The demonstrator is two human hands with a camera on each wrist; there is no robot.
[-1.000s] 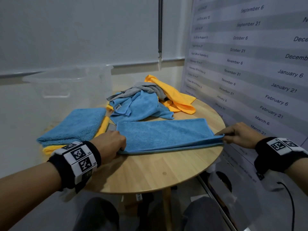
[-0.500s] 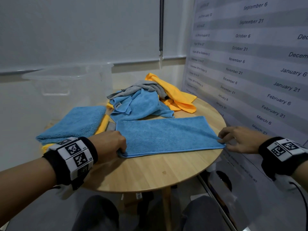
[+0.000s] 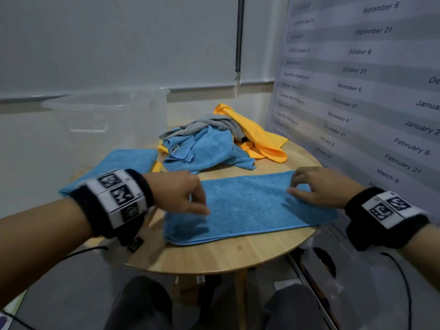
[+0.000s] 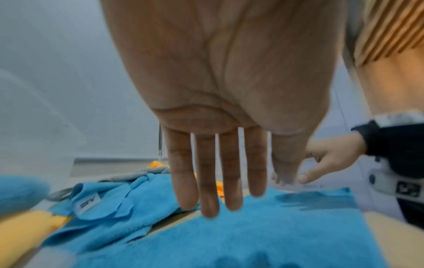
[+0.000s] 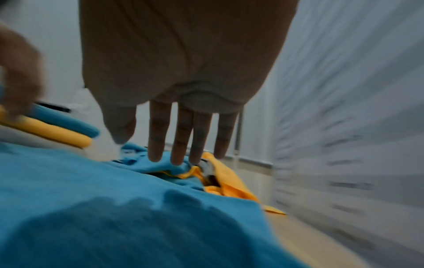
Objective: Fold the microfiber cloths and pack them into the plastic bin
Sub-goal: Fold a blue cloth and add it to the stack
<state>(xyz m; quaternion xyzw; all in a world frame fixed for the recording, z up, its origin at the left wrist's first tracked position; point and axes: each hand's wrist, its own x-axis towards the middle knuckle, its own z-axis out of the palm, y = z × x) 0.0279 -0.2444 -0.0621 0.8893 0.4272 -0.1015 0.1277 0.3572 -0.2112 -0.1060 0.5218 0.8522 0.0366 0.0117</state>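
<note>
Overhead, from the head camera, one long blue cloth (image 3: 247,206), folded into a strip, lies flat across the near part of the round wooden bench (image 3: 214,258). The left hand (image 3: 176,191) hovers over its left end and the right hand (image 3: 321,186) over its right end; neither grip has hold of anything, the fingers loose and only partly bent. Behind the strip sits a loose heap of three cloths: one blue (image 3: 204,148), one grey (image 3: 209,122), one orange (image 3: 257,136). To the left, one folded blue cloth (image 3: 123,163) rests on a folded orange one (image 3: 157,166). One clear plastic bin (image 3: 100,113) stands at the back left; nothing can be made out inside it.

Next, the left wrist camera shows four straight fingers (image 4: 207,181) and the thumb spread just above the blue strip (image 4: 252,235), holding nothing. The right hand (image 4: 325,159) appears at the far end.

Lastly, the right wrist camera, blurred, shows the hand flat and open, its fingers (image 5: 179,137) extended over the blue strip (image 5: 114,208).
</note>
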